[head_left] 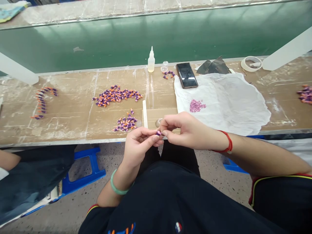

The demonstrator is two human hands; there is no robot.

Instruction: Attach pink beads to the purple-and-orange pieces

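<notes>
Between thumb and fingers, my left hand (141,143) pinches a small purple and pink piece (159,133) at the bench's front edge. My right hand (187,130) is closed in a pinch against that piece; whatever its fingertips hold is too small to make out. Just behind the hands a white flat stick (145,113) and a small clear round dish (158,122) lie on a cardboard sheet (168,112). To the left lies a pile of purple and pink pieces (126,123), with a larger pile of purple and orange pieces (115,96) behind it.
Small pink beads (196,105) lie on a white cloth (234,97), with a phone (187,75) on its corner. A dropper bottle (151,61) stands at the back, and a tape roll (251,63) lies right. Another person's arm (8,160) shows at left.
</notes>
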